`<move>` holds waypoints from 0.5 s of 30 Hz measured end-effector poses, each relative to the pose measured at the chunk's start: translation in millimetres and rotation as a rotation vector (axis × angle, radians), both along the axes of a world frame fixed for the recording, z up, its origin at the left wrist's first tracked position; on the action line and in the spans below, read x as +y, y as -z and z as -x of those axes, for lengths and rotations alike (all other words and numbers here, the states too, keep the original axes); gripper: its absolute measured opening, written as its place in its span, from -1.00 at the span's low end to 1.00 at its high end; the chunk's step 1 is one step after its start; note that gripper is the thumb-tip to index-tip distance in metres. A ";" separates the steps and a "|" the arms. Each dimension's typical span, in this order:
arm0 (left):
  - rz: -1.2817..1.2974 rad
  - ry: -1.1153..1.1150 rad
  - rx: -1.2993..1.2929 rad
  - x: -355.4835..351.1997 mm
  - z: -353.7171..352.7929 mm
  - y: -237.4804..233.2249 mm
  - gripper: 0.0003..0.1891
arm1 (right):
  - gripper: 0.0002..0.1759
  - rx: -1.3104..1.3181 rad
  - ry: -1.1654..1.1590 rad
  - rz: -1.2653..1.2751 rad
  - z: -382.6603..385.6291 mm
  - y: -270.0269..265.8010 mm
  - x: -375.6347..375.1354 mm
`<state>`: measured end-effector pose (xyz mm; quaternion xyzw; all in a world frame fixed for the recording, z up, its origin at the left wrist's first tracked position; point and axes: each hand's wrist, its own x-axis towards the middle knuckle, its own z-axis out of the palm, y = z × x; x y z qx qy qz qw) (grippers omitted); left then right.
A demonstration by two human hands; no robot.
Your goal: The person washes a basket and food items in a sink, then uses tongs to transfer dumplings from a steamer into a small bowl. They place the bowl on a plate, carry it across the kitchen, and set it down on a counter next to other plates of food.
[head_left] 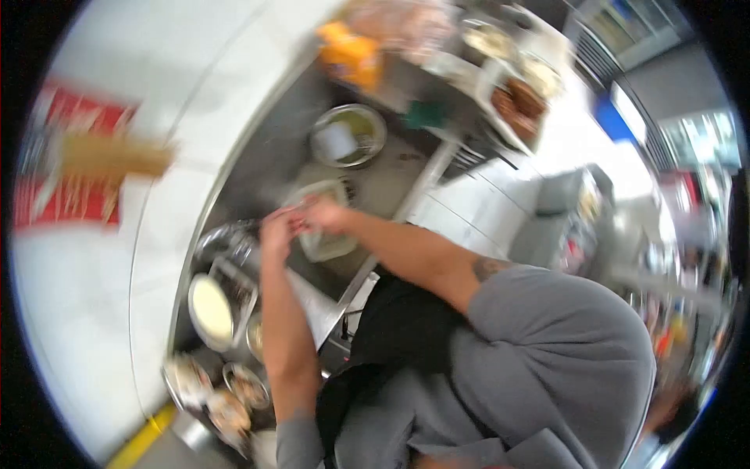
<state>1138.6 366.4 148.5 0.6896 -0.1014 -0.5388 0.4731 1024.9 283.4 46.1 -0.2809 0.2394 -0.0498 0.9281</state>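
My left hand and my right hand come together at the near-left edge of a pale, rectangular tub on the metal worktop. Motion smears the fingers of both, so whether anything is between them cannot be made out. Just above the tub stands a round metal bowl holding greenish liquid and a white piece. Beside my left wrist lies crumpled clear plastic.
An oval dish with pale yellow contents and several small bowls stand at lower left. An orange packet and a white tray of brown food are at the top. A white tiled wall borders the worktop.
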 end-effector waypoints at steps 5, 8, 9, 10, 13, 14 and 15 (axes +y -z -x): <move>0.022 -0.258 0.016 -3.8 -47.5 75.7 -0.80 | -0.73 0.396 0.266 0.526 84.1 -52.7 -18.1; -0.014 -0.226 0.050 -17.8 -58.1 97.9 -0.78 | -0.71 0.426 0.367 0.682 168.6 -55.2 -35.7; -0.001 -0.254 0.101 -20.2 -69.0 111.4 -0.78 | -0.70 0.499 0.375 0.719 214.0 -63.9 -41.2; 0.010 -0.290 0.152 -19.9 -80.1 127.1 -0.79 | -0.68 0.732 0.317 0.887 257.0 -73.4 -46.0; -0.083 -0.165 0.197 -5.7 -88.1 166.5 -0.80 | -0.64 0.981 0.330 0.822 401.4 -41.7 -50.4; -0.127 -0.092 0.191 -4.3 -91.6 170.5 -0.80 | -0.65 1.073 0.398 0.903 459.1 -15.5 -47.6; -0.210 -0.119 -0.013 -3.2 -57.0 147.4 -0.77 | -0.65 1.365 0.319 0.873 494.3 -47.7 -43.1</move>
